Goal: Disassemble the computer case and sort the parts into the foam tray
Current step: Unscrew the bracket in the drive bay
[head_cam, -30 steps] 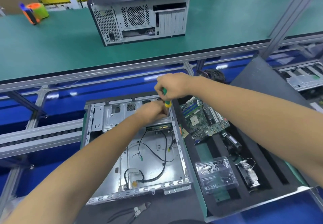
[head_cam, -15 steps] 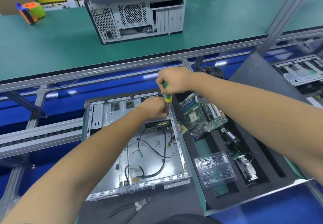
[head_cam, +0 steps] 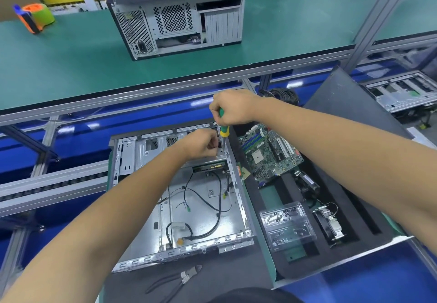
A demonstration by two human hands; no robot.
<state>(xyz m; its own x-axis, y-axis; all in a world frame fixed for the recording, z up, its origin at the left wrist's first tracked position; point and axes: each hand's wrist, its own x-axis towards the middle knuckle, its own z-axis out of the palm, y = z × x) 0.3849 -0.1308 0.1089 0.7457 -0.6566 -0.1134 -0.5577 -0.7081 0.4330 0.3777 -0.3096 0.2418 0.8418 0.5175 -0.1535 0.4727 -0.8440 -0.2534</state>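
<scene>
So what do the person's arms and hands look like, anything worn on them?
Both arms are bare from the frame's edge down to the wrists: no sleeves show. The left hand and the right hand wear no gloves, and no watch, wrist strap, ring or bracelet is visible on the parts in view. No markings show on either forearm. Anything above the elbows lies outside the picture.

Both my forearms are bare up to the frame's edge, no sleeves showing. My left hand [head_cam: 201,144] and right hand [head_cam: 233,107] wear no gloves, rings or watch.
</scene>
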